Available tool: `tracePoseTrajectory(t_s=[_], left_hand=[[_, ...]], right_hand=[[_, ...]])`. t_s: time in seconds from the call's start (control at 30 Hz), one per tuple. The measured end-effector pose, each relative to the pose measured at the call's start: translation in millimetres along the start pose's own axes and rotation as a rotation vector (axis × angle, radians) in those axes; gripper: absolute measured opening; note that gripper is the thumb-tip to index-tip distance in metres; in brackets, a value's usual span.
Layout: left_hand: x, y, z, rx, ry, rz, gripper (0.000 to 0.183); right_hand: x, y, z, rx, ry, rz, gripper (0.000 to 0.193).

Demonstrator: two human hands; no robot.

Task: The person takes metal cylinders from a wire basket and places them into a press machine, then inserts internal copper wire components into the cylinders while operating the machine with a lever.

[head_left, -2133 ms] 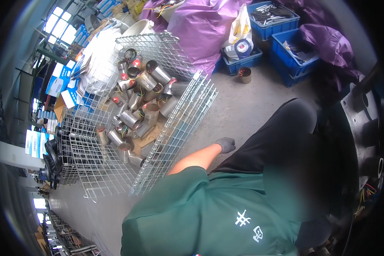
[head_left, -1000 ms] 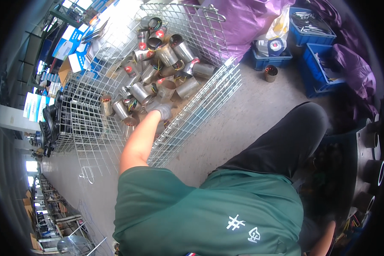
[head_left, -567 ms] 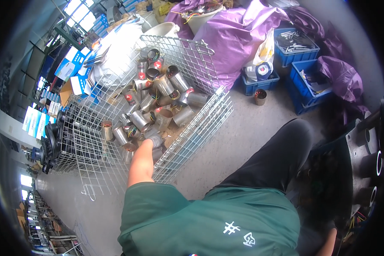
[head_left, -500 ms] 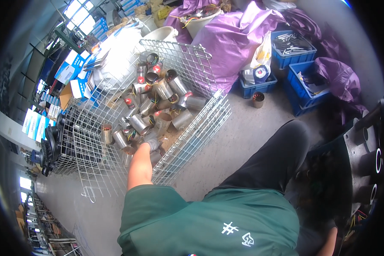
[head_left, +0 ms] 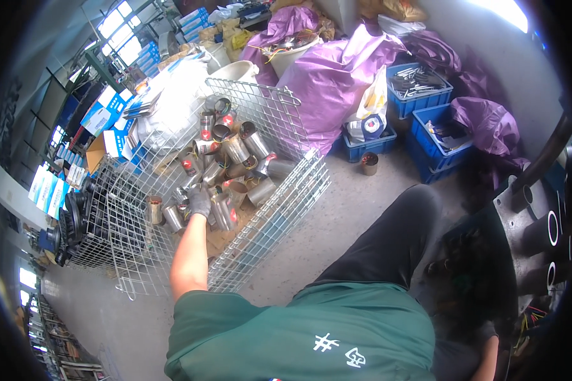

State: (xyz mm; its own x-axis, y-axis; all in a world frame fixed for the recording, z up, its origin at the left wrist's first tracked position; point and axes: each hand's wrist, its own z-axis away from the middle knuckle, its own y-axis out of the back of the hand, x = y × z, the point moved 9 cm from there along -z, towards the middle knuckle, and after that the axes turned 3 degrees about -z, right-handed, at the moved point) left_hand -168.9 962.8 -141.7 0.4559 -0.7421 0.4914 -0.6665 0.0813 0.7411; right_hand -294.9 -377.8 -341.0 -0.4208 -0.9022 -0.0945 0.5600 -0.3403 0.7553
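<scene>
My left hand (head_left: 200, 201), in a grey glove, reaches down into a wire mesh basket (head_left: 241, 261). It is among a heap of open-ended metal cylinders (head_left: 236, 151), some with red labels and wires inside. Right beside the hand stand close-set cylinders, one with a red label (head_left: 223, 211). The fingers are too small and partly hidden to show whether they grip one. Brown cardboard (head_left: 217, 241) shows on the basket floor. At the lower right my right hand (head_left: 487, 331), apparently dark-gloved, hangs in shadow by my leg, its fingers hidden.
Blue crates (head_left: 419, 95) and a purple sack (head_left: 330, 82) stand beyond the basket. One loose cylinder (head_left: 369, 163) rests on the floor. Stacked black parts (head_left: 76, 219) lie left of the basket. A dark round fixture with metal tubes (head_left: 543, 232) is at my right.
My left hand has moved deeper into the basket and leftward, away from the near mesh wall. Cylinders beside it have shifted, baring more cardboard. The whole view has also shifted slightly.
</scene>
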Motion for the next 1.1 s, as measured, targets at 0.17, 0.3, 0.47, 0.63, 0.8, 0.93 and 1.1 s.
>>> tracePoseTrajectory(t_s=[0.17, 0.3, 0.47, 0.63, 0.8, 0.93, 1.1], left_hand=[[202, -23, -20, -0.040, -0.169, 0.571, 0.032], [407, 31, 7, 0.025, -0.426, 0.907, 0.036], [655, 51, 99, -0.355, -0.666, 1.534, 0.045], [824, 36, 255, -0.852, -0.698, 1.848, 0.046], [920, 31, 449, -1.610, -0.443, 2.099, 0.047], [935, -10, 562, -1.869, -0.389, 1.877, 0.052], [922, -58, 634, -1.976, -0.511, 1.567, 0.039]], right_hand=[[14, -9, 6, -0.034, 0.194, 0.086, 0.049], [-64, 45, 46, 0.114, 0.236, -0.377, 0.036], [-216, 169, 164, 0.345, 0.445, -0.601, 0.039], [-260, 210, 188, 0.429, 0.639, -1.392, 0.062], [-197, 156, 132, 0.391, 0.845, -2.088, 0.091], [-195, 156, 166, 0.214, 0.820, -2.406, 0.102], [-148, 85, 145, 0.445, 0.285, -2.559, 0.088]])
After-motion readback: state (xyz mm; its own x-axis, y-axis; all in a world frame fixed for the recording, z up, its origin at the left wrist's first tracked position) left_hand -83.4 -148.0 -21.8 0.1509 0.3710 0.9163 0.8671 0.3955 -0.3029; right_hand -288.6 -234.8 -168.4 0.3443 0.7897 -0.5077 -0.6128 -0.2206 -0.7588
